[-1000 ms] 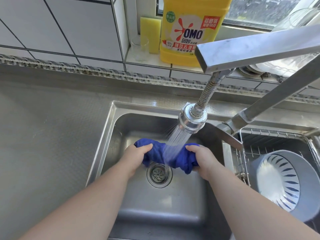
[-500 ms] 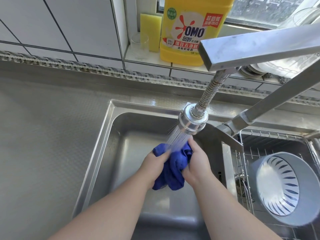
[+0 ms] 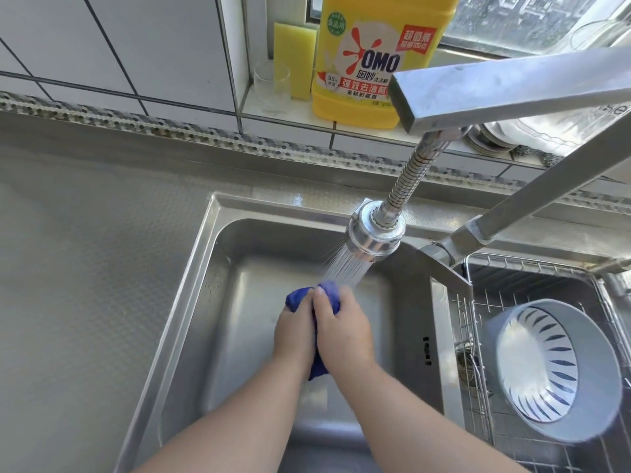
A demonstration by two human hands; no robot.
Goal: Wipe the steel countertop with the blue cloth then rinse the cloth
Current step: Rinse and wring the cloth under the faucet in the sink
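A yellow detergent bottle, sponge and glass line the sill; a grey colander sits right.

We're seeing the blue cloth bunching into a tight wad over the sink basin, sitting right under the spray, one tail hanging below; steel table lying left.

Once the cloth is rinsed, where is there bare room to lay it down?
The steel countertop left of the sink is bare back to the tiled wall. The sink floor is free around both hands' grip on the blue cloth. Crowded: the wire rack holding the colander, and the sill with the detergent bottle.
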